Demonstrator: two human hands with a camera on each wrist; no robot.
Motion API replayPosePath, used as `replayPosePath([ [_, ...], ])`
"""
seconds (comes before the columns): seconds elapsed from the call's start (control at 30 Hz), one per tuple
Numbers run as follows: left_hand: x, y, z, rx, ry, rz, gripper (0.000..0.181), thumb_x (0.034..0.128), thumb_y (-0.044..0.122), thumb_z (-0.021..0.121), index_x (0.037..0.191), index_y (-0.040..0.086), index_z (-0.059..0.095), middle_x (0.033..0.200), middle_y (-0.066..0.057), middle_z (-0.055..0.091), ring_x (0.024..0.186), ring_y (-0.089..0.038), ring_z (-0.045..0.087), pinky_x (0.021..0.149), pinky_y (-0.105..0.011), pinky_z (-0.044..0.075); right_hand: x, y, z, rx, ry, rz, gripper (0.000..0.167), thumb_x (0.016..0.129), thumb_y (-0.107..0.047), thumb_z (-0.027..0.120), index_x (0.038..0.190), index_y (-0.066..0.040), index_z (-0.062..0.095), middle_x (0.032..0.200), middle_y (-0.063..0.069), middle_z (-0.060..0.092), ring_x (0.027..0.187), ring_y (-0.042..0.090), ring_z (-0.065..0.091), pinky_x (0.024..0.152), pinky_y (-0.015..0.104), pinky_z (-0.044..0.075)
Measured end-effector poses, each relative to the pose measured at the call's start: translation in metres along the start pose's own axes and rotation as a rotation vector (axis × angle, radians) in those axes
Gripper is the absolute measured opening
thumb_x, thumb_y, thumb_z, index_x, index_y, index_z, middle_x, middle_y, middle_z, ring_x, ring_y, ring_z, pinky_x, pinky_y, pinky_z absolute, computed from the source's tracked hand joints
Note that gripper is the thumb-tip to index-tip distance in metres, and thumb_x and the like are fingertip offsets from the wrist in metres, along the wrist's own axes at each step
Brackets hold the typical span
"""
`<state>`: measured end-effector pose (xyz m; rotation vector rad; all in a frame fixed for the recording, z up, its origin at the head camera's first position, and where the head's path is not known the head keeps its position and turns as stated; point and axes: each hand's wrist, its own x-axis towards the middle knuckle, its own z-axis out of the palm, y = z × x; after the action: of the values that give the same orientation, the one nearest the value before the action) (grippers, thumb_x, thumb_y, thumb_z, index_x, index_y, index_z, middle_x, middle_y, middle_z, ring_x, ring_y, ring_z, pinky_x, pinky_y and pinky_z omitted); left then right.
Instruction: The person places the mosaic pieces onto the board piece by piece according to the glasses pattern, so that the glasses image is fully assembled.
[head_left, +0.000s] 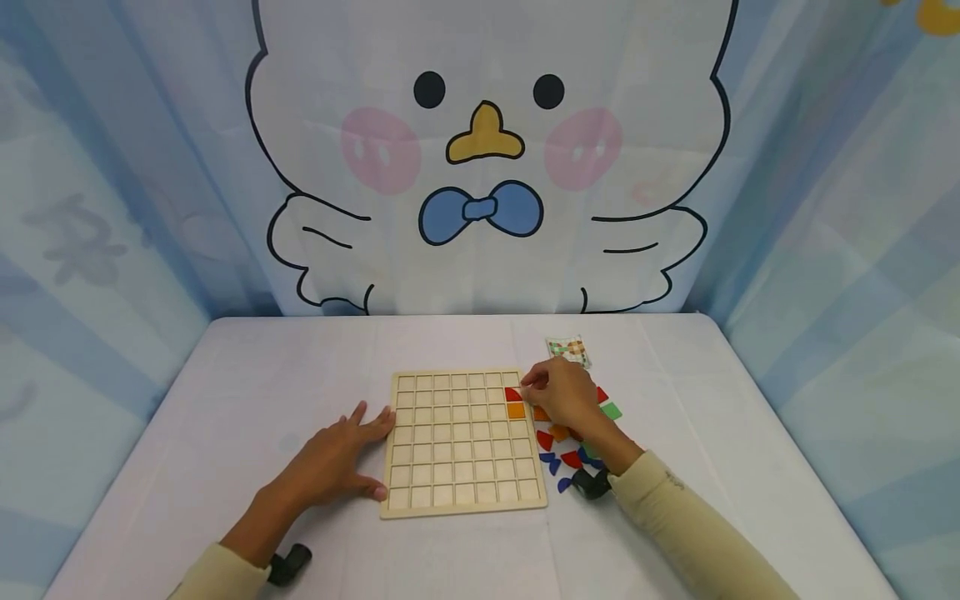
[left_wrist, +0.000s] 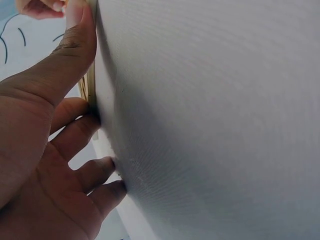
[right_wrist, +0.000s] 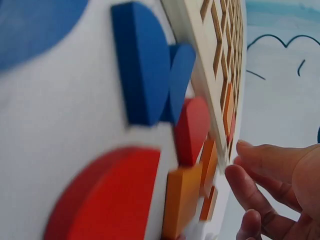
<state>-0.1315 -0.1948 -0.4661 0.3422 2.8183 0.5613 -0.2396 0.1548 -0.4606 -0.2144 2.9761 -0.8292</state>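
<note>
A wooden grid board [head_left: 463, 511] lies flat, with a red piece [head_left: 512, 394] and an orange square [head_left: 516, 410] in cells at its upper right. My left hand [head_left: 336, 460] rests at the board's left edge, fingers spread; the left wrist view shows the thumb [left_wrist: 75, 42] against that edge. My right hand [head_left: 568, 393] is over the upper right corner of the board. In the right wrist view its thumb and index fingertips are slightly apart at the corner, with no piece visible between them. Its palm side [right_wrist: 280, 185] faces the camera.
Loose red, orange, blue and green pieces lie right of the board, among them a red one [head_left: 544, 440] and a blue one [right_wrist: 145, 65], partly under my right forearm. A small patterned packet [head_left: 570, 348] lies behind my right hand. A printed curtain [head_left: 480, 275] stands behind the table.
</note>
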Motion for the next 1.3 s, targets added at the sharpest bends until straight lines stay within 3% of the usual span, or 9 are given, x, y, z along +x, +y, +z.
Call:
replayPosePath([
  [0.2, -0.002, 0.001, -0.001, 0.0, -0.009, -0.007, 0.114, 0.0676, 0.045, 0.097, 0.164, 0.016, 0.043, 0.169, -0.025, 0.035, 0.145, -0.067, 0.039, 0.115, -0.074, 0.039, -0.003, 0.017, -0.009, -0.025, 0.019, 0.032, 0.016, 0.092, -0.025, 0.084, 0.107, -0.021, 0.082, 0.095, 0.002, 0.075, 0.087, 0.022, 0.063, 0.073, 0.034, 0.052],
  [0.4, -0.003, 0.001, -0.002, 0.0, -0.004, 0.002, 0.114, 0.0673, 0.046, 0.097, 0.163, 0.016, 0.043, 0.169, -0.026, 0.036, 0.145, -0.068, 0.039, 0.115, -0.074, 0.039, -0.005, 0.024, -0.012, -0.057, -0.017, 0.07, 0.024, 0.091, -0.024, 0.085, 0.114, -0.018, 0.08, 0.1, 0.006, 0.074, 0.089, 0.024, 0.062, 0.08, 0.039, 0.056],
  [0.7, -0.002, 0.0, 0.0, 0.001, -0.007, -0.009, 0.114, 0.0674, 0.043, 0.098, 0.163, 0.016, 0.043, 0.17, -0.022, 0.037, 0.146, -0.067, 0.038, 0.116, -0.074, 0.038, -0.003, 0.025, -0.008, -0.079, -0.025, 0.04, 0.02, 0.091, -0.021, 0.086, 0.108, -0.019, 0.075, 0.099, 0.006, 0.073, 0.085, 0.024, 0.062, 0.074, 0.035, 0.058],
  [0.9, -0.002, 0.002, 0.0, 0.002, -0.008, -0.014, 0.113, 0.0676, 0.043, 0.098, 0.163, 0.016, 0.043, 0.17, -0.02, 0.038, 0.147, -0.065, 0.038, 0.116, -0.073, 0.038, -0.002, 0.023, -0.007, -0.043, -0.016, 0.035, 0.018, 0.092, -0.02, 0.085, 0.104, -0.02, 0.071, 0.098, 0.006, 0.073, 0.084, 0.023, 0.064, 0.069, 0.032, 0.058],
  [1.17, -0.002, 0.003, -0.001, 0.004, -0.011, -0.008, 0.114, 0.0685, 0.044, 0.098, 0.164, 0.016, 0.042, 0.169, -0.027, 0.035, 0.145, -0.067, 0.039, 0.116, -0.073, 0.039, -0.003, 0.014, -0.007, 0.017, 0.022, 0.004, 0.015, 0.094, -0.021, 0.083, 0.102, -0.021, 0.071, 0.096, 0.004, 0.073, 0.086, 0.023, 0.063, 0.068, 0.031, 0.053],
  [1.3, -0.002, 0.003, -0.001, 0.006, -0.004, 0.001, 0.114, 0.0671, 0.045, 0.098, 0.163, 0.016, 0.043, 0.169, -0.028, 0.035, 0.144, -0.068, 0.04, 0.115, -0.073, 0.04, -0.003, 0.006, -0.005, 0.063, 0.002, -0.017, 0.014, 0.094, -0.021, 0.083, 0.101, -0.021, 0.071, 0.094, 0.003, 0.072, 0.084, 0.022, 0.062, 0.062, 0.029, 0.053],
])
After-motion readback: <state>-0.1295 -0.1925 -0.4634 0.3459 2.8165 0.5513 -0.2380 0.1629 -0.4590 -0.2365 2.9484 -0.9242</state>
